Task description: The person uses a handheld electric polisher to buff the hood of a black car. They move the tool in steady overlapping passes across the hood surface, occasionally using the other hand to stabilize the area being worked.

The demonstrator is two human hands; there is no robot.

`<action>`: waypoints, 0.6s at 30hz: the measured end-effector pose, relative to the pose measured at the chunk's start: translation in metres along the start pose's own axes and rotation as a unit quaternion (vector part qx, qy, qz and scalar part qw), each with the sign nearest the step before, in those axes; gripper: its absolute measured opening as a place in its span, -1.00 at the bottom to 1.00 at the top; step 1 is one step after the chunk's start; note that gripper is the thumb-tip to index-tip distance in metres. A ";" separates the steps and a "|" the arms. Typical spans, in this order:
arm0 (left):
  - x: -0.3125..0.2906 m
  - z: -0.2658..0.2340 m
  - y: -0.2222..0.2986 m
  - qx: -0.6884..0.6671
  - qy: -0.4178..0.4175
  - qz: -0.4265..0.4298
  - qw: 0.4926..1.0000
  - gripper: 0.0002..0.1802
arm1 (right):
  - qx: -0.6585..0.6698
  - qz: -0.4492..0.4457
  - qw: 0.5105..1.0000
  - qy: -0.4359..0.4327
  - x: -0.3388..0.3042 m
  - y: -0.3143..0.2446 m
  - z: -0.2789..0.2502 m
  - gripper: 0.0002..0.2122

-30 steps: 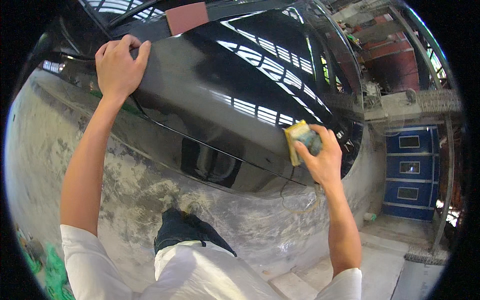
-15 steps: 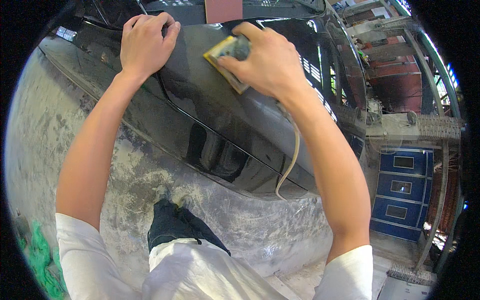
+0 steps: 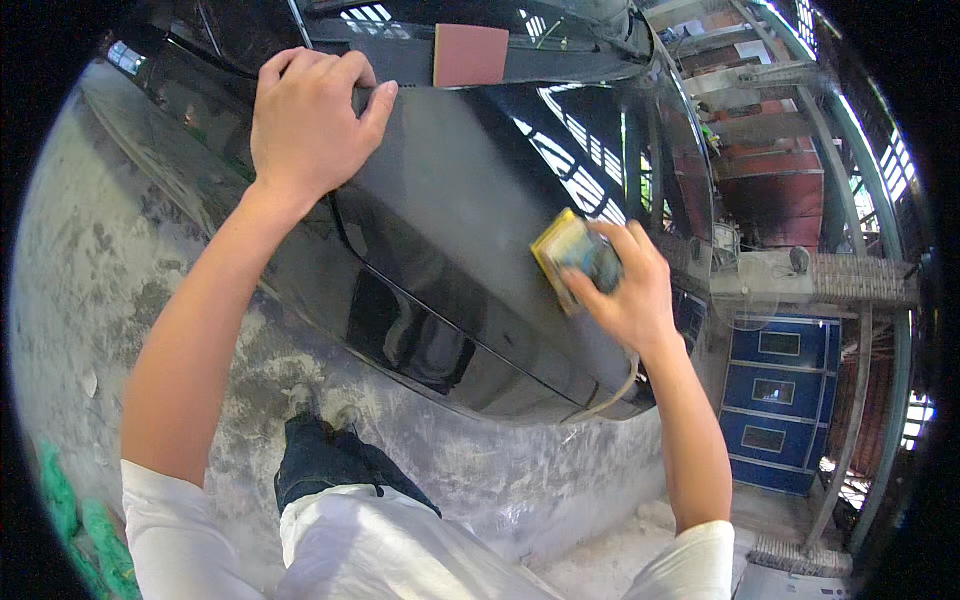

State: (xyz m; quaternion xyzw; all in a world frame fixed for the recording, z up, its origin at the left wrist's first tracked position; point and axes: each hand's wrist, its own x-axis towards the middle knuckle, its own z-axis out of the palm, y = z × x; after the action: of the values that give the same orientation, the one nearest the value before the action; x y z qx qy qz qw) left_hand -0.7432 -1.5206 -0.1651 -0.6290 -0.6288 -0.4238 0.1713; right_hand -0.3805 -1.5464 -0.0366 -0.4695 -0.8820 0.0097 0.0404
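Note:
My right hand (image 3: 638, 285) is wrapped round a palm sander (image 3: 578, 258) with a yellow-edged rectangular pad, held against a dull grey patch on a black car's body panel (image 3: 450, 160). From the sander a pale hose (image 3: 618, 395) trails down over the car's edge. Farther left, my left hand (image 3: 310, 120) rests on the car near a panel seam, its fingers curled and the thumb out to the side. Something dark shows between that thumb and the index finger; I cannot make out what it is.
A flat reddish-brown sanding pad (image 3: 470, 56) lies on the car beyond the grey patch. Stained concrete floor (image 3: 250, 370) runs along the car's near side. Green netting (image 3: 105, 540) lies at lower left. Blue panels with small windows (image 3: 778, 400) stand at right.
My right hand and the sander have swept right and nearer me across the panel. The left hand stays on the car, and the whole view has shifted slightly.

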 end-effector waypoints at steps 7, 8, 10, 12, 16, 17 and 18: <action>0.000 -0.002 -0.003 -0.018 0.014 0.009 1.000 -0.78 | -0.035 -0.107 0.992 0.063 0.141 -0.063 0.015 -0.46; 0.000 -0.003 -0.003 -0.020 0.023 0.012 0.999 -0.79 | -0.033 -0.086 0.995 0.039 0.142 -0.063 0.015 -0.46; 0.000 -0.004 -0.004 -0.027 0.012 0.005 1.000 -0.79 | -0.005 -0.133 0.990 0.053 0.132 -0.055 0.010 -0.45; -0.001 -0.005 -0.002 -0.032 0.011 -0.005 0.999 -0.79 | -0.010 -0.069 0.998 0.011 0.100 -0.037 0.002 -0.44; -0.001 -0.003 0.006 -0.043 0.001 -0.028 0.999 -0.79 | -0.010 0.018 0.999 -0.041 0.038 0.001 -0.013 -0.48; -0.001 -0.003 0.008 -0.042 -0.005 -0.035 0.999 -0.79 | 0.000 -0.024 0.999 -0.030 0.038 0.004 -0.013 -0.49; -0.001 -0.003 0.010 -0.039 -0.002 -0.034 0.999 -0.79 | 0.001 -0.022 0.999 -0.032 0.038 0.003 -0.014 -0.49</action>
State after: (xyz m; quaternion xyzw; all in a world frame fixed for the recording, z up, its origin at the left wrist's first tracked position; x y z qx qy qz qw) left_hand -0.7351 -1.5249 -0.1608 -0.6144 -0.6331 -0.4523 0.1309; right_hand -0.3984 -1.5139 -0.0207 -0.4493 -0.8929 0.0252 0.0128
